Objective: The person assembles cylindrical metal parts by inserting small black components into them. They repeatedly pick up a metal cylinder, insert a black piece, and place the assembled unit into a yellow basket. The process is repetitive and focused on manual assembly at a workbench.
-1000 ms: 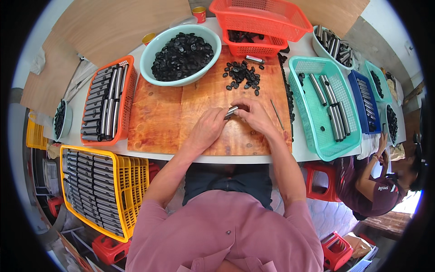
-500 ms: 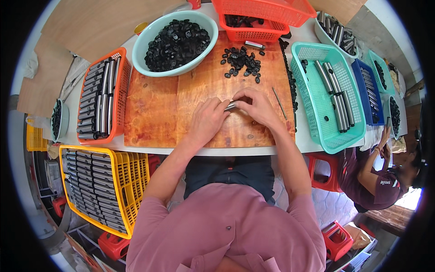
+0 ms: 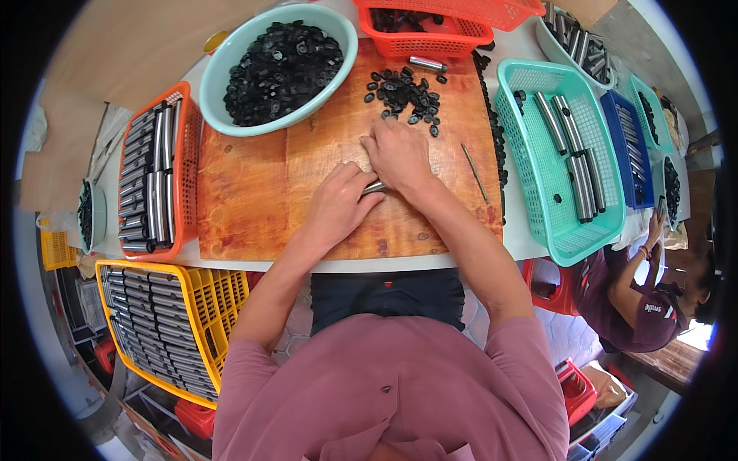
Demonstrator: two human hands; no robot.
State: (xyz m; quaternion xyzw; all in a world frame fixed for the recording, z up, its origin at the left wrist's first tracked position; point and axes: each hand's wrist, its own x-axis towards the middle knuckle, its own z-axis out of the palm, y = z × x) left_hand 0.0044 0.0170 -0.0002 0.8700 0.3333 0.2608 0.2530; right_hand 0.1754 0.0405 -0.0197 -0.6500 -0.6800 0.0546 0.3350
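A short shiny metal tube (image 3: 374,187) lies at the middle of the wooden board, between the closed thumb and fingers of my left hand (image 3: 342,198). My right hand (image 3: 400,154) is stretched past the tube, its wrist close to the tube's right end. Its thumb stands apart from the bent fingers, and the fingertips come to the near edge of a pile of small black oval plastic caps (image 3: 419,100). I see nothing held in it, though the palm side is hidden. Another short metal tube (image 3: 427,64) lies behind the pile.
A thin metal rod (image 3: 475,174) lies right of my hands on the wooden board (image 3: 246,192). A pale-green basin (image 3: 350,54) of caps stands behind. Orange (image 3: 184,184), green (image 3: 557,223) and yellow (image 3: 207,307) baskets hold tubes. A co-worker (image 3: 638,300) sits at right.
My right hand has let go of the tube and moved away from me to the cap pile. My left hand keeps the tube, a little further left in the picture. The view has shifted slightly.
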